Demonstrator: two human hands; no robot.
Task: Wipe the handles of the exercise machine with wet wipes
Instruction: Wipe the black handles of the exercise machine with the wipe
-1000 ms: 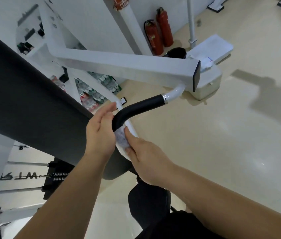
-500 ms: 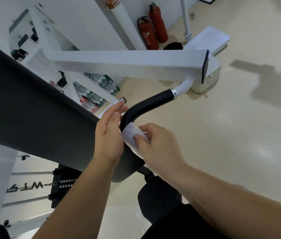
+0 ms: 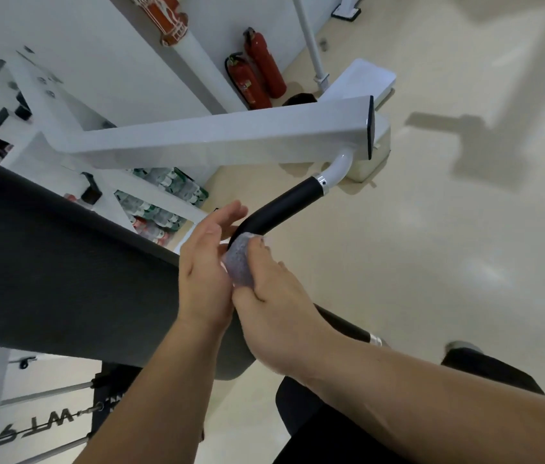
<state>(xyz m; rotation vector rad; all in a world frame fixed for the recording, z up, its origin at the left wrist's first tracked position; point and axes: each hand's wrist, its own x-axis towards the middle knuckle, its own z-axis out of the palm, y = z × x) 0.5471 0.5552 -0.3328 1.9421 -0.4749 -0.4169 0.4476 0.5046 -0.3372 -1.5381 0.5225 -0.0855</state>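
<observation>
A curved black handle (image 3: pixel 281 209) hangs from the machine's white arm (image 3: pixel 217 139) on a white elbow tube. A white wet wipe (image 3: pixel 239 264) is wrapped around the handle's lower end. My right hand (image 3: pixel 274 309) grips the wipe and the handle inside it from the right. My left hand (image 3: pixel 205 262) lies flat against the left side of the wipe, fingers straight and pointing up past the bend. The handle's lower end is hidden under the wipe and both hands.
A dark padded backrest (image 3: pixel 63 272) fills the left. A second black handle (image 3: pixel 348 328) with a chrome collar shows behind my right forearm. Two red fire extinguishers (image 3: pixel 257 72) stand by the wall. Crates of bottles (image 3: pixel 160 205) sit on the floor below the arm.
The wipe went from a loose sheet pinched by my right hand to wrapped tight around the handle's lower end, with my right hand closed over it. My left hand stayed flat beside it.
</observation>
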